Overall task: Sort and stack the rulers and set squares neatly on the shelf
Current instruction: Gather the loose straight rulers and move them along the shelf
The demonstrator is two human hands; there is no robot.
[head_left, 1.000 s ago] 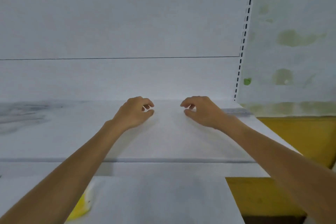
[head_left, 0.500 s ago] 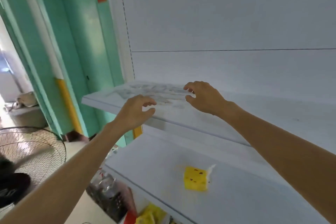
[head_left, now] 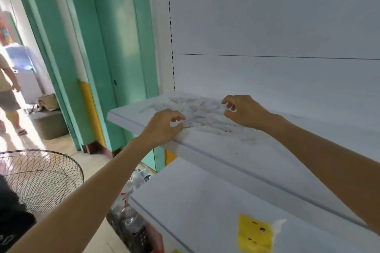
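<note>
Shifted leftward, left hand (head_left: 162, 127) and right hand (head_left: 243, 111) flank the rulers (head_left: 202, 114), loosely curled, empty.

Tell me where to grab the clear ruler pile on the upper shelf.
Take the ruler pile at its outer edges, left hand from the near side, right hand from the right. It lies flat and spread on the shelf, so probably only edges offer a grip.

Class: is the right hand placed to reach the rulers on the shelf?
Probably yes: the right hand hovers beside the rulers on the shelf, with nothing between them.
</note>
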